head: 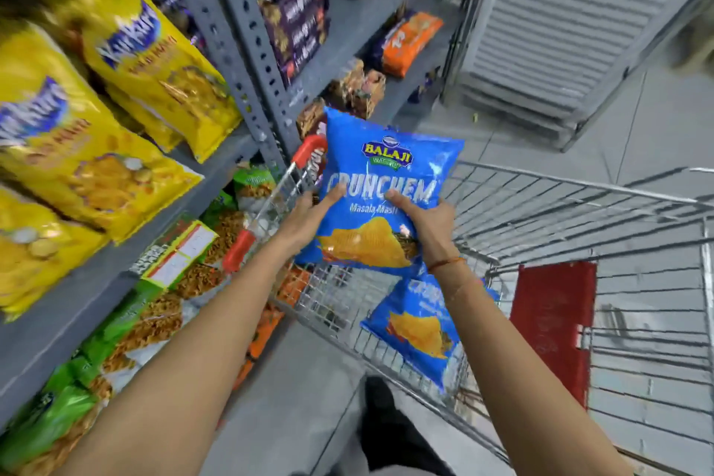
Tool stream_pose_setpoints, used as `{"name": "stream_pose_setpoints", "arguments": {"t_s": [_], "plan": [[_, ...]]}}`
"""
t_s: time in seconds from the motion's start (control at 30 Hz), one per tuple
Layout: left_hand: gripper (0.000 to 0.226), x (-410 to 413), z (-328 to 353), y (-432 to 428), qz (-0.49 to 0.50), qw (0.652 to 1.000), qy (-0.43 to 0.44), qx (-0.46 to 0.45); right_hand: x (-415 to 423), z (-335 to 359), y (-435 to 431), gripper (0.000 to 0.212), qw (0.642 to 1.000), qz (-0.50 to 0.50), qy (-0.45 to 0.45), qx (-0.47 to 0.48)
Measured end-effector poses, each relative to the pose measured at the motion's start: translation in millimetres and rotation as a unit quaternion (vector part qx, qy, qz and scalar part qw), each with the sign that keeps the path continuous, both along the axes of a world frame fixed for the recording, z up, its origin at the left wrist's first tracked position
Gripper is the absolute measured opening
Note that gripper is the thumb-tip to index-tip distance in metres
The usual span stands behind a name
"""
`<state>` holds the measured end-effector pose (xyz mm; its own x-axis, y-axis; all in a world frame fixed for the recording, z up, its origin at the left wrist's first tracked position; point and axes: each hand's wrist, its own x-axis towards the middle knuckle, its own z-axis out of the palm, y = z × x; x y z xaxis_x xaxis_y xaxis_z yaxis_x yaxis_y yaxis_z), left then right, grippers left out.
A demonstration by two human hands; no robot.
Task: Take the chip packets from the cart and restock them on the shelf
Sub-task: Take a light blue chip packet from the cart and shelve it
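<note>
I hold a blue chip packet (386,166) upright above the wire cart (579,205). My left hand (309,214) grips its left edge and my right hand (429,222) grips its lower right side, thumb on the front. A second blue chip packet (417,328) lies in the cart just below, partly hidden by my right forearm. The grey metal shelf (232,46) stands to my left.
Yellow snack bags (96,135) fill the upper left shelf, green and orange packets (127,321) the one below. Purple and orange packs (297,23) sit further along. The cart has red handle grips (239,249) and a red flap (552,328). A grey slatted rack (560,23) stands ahead.
</note>
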<state>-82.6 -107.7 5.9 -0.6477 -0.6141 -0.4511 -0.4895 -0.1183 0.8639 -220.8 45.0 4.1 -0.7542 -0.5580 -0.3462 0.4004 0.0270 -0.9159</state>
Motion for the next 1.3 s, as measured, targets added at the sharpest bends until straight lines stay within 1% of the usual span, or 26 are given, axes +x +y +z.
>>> {"name": "stream_pose_setpoints", "arguments": {"t_s": [0.07, 0.13, 0.2, 0.23, 0.27, 0.33, 0.37, 0.4, 0.43, 0.5, 0.6, 0.73, 0.8, 0.87, 0.9, 0.93, 1.0, 1.03, 1.07, 1.1, 1.17, 1.2, 1.23, 1.3], "plan": [[0.105, 3, 39, 1, 0.014, 0.998, 0.062, -0.013, 0, 40, -4, 0.032, 0.999, 0.013, 0.038, -0.034], [0.104, 8, 77, 1, 0.038, 0.992, 0.119, -0.017, 3, 83, -8, 0.037, 0.994, 0.031, 0.073, -0.075], [0.112, 16, 117, 0, 0.059, 0.986, 0.154, -0.036, 11, 128, -13, 0.035, 0.986, 0.041, 0.111, -0.115], [0.111, 21, 138, 0, 0.069, 0.981, 0.174, -0.054, 16, 151, -15, 0.032, 0.981, 0.044, 0.132, -0.134], [0.103, 28, 160, 0, 0.074, 0.973, 0.205, -0.074, 22, 172, -17, 0.03, 0.976, 0.046, 0.152, -0.152], [0.073, 44, 202, -1, 0.068, 0.953, 0.269, -0.119, 34, 214, -22, 0.029, 0.963, 0.06, 0.181, -0.19], [0.062, 53, 223, 0, 0.066, 0.945, 0.291, -0.134, 41, 234, -25, 0.027, 0.957, 0.07, 0.192, -0.207], [0.056, 65, 245, 2, 0.068, 0.937, 0.308, -0.149, 48, 254, -29, 0.025, 0.95, 0.081, 0.202, -0.224], [0.054, 76, 265, 3, 0.07, 0.929, 0.323, -0.168, 55, 273, -33, 0.023, 0.944, 0.091, 0.209, -0.24], [0.057, 99, 302, 6, 0.078, 0.912, 0.347, -0.202, 71, 311, -42, 0.022, 0.93, 0.109, 0.225, -0.268], [0.054, 134, 351, 9, 0.101, 0.889, 0.36, -0.264, 95, 362, -58, 0.03, 0.907, 0.135, 0.246, -0.313], [0.065, 181, 398, 9, 0.135, 0.854, 0.368, -0.341, 130, 418, -82, 0.021, 0.871, 0.182, 0.272, -0.368], [0.07, 204, 418, 5, 0.153, 0.841, 0.365, -0.369, 148, 441, -98, 0.026, 0.855, 0.209, 0.286, -0.38], [0.071, 225, 432, -2, 0.17, 0.834, 0.355, -0.386, 165, 459, -118, 0.031, 0.838, 0.239, 0.294, -0.392], [0.071, 235, 438, -7, 0.181, 0.832, 0.349, -0.391, 174, 466, -130, 0.037, 0.832, 0.253, 0.297, -0.395], [0.071, 246, 443, -13, 0.195, 0.83, 0.345, -0.393, 184, 472, -142, 0.05, 0.828, 0.262, 0.302, -0.393], [0.074, 265, 450, -25, 0.227, 0.827, 0.338, -0.387, 203, 481, -164, 0.088, 0.828, 0.279, 0.305, -0.378], [0.074, 275, 452, -31, 0.239, 0.826, 0.334, -0.386, 212, 484, -174, 0.102, 0.833, 0.288, 0.301, -0.364], [0.072, 284, 454, -37, 0.249, 0.825, 0.326, -0.388, 221, 486, -183, 0.111, 0.836, 0.295, 0.3, -0.352], [0.071, 292, 455, -43, 0.257, 0.826, 0.316, -0.391, 229, 487, -193, 0.115, 0.839, 0.298, 0.306, -0.337], [0.072, 305, 457, -55, 0.271, 0.83, 0.289, -0.393, 243, 485, -212, 0.117, 0.838, 0.305, 0.33, -0.309], [0.073, 311, 458, -60, 0.282, 0.829, 0.28, -0.393, 248, 484, -220, 0.114, 0.837, 0.313, 0.328, -0.307], [0.076, 315, 458, -65, 0.294, 0.827, 0.274, -0.393, 252, 482, -228, 0.104, 0.836, 0.319, 0.32, -0.31], [0.084, 320, 459, -74, 0.316, 0.821, 0.266, -0.395, 257, 479, -244, 0.064, 0.821, 0.334, 0.314, -0.339]]}}
